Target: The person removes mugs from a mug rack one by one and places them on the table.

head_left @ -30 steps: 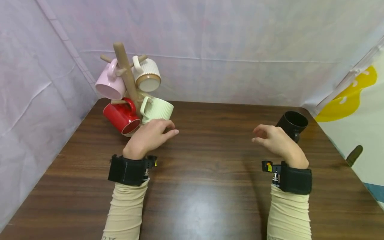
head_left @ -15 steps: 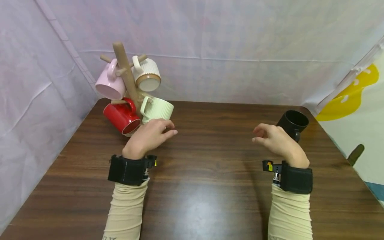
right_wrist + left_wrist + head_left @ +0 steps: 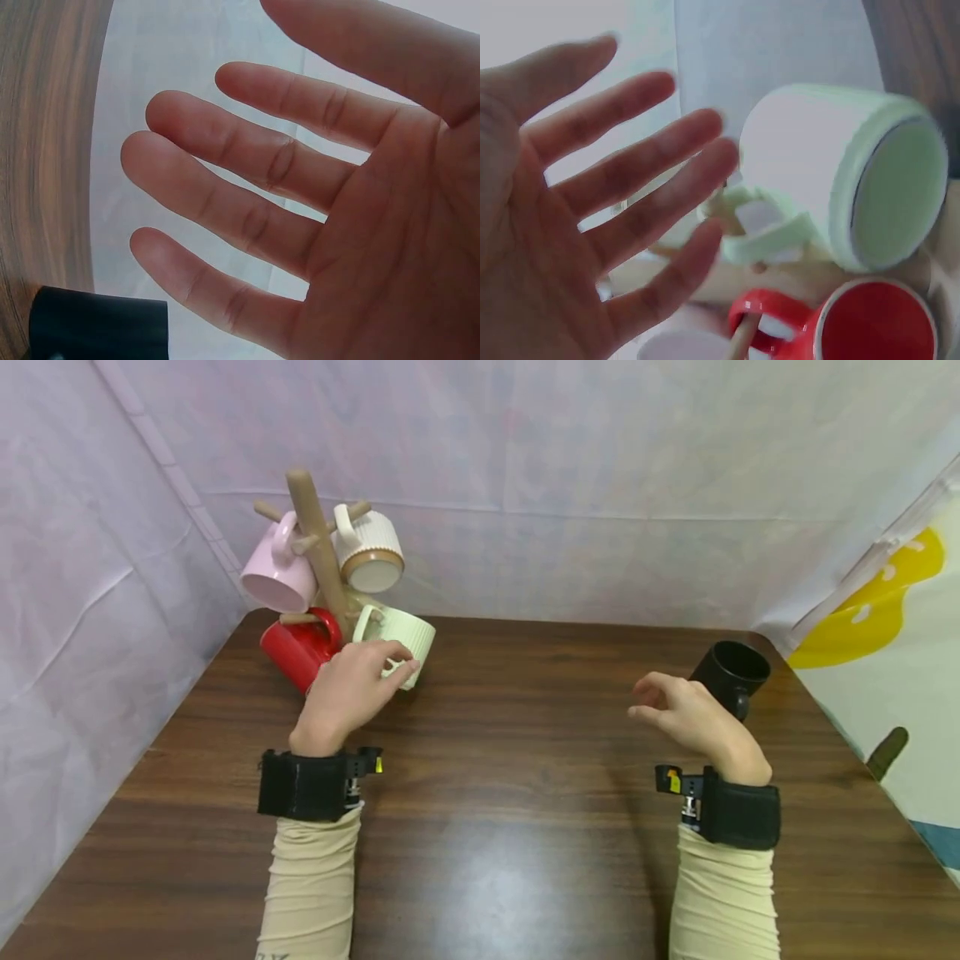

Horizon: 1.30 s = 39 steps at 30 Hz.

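In the head view, the left hand [image 3: 347,689], in front of the wooden rack [image 3: 322,552], hides the red mug [image 3: 294,652]'s mouth and part of the green mug [image 3: 408,633]. Right of the rack, the right wrist view cuts off the black mug [image 3: 101,326].

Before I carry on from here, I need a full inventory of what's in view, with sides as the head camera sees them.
Pale green ribbed mug: 1, pale green, lower right of the mug tree
Red mug: 1, red, lower left of the mug tree
Pink mug: 1, pink, upper left
White ribbed mug: 1, white with tan band, upper right
Mug tree: 1, light wood, far left
Black mug: 1, black, far right on the table
Table: 1, dark brown, beneath
Cloth backdrop: count unclear, whitish, behind and left
Yellow patch: 1, yellow, right background
Dark oval shape: 1, olive, right edge
Blue patch: 1, blue, right edge
Sleeves: 2, beige, forearms
Wristbands: 2, black, wrists
Left hand: 1, before red and green mugs
Right hand: 1, by black mug
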### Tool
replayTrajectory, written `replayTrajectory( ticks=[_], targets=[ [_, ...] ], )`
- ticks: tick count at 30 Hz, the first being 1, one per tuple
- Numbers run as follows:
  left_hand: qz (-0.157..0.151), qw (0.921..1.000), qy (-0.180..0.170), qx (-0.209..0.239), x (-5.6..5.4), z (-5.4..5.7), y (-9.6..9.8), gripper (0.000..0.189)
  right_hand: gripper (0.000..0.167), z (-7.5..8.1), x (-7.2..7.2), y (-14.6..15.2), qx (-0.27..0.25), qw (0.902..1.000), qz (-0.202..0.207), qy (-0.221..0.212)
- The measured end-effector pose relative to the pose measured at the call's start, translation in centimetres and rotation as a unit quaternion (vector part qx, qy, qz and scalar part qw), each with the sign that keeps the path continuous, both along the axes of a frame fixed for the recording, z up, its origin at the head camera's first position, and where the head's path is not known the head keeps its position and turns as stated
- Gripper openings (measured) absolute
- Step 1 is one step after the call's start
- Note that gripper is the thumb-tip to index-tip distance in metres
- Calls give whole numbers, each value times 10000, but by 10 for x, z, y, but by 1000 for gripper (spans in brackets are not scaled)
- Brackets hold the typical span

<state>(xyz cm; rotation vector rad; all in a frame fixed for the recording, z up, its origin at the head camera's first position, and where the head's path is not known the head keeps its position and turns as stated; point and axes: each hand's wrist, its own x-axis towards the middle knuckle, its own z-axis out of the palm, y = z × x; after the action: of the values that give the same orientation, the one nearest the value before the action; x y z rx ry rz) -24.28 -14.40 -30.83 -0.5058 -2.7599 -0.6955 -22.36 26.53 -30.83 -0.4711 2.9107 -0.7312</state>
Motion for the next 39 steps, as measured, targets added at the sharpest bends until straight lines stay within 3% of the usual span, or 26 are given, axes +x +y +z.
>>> replayTrajectory(
  ticks=[4,9,13,16,29,35,39],
  targets=[
    [643,9944,727,416,0,9,-18,24,37,-3,-1,0,-64,10000,17,15],
    [1498,9715,1520,1030,-6,27,-45,26,37,-5,-2,2,-105,9999,-21,110],
    [2131,9518,1813,1260,-12,35,-64,29,36,-5,-3,2,-102,9998,-1,178],
    [2333,9452,1886,1287,-18,38,-71,32,35,-4,-4,4,-72,9997,-37,230],
    [2591,9405,1535,1574,-50,60,-82,32,30,-9,-6,1,-226,9986,-39,473],
    [2648,9459,959,1612,-60,66,-83,41,28,-9,-6,0,-258,9970,-185,709],
    [2450,9468,464,2035,-69,69,-86,43,28,-9,-6,1,-247,9967,-194,751]
  ],
)
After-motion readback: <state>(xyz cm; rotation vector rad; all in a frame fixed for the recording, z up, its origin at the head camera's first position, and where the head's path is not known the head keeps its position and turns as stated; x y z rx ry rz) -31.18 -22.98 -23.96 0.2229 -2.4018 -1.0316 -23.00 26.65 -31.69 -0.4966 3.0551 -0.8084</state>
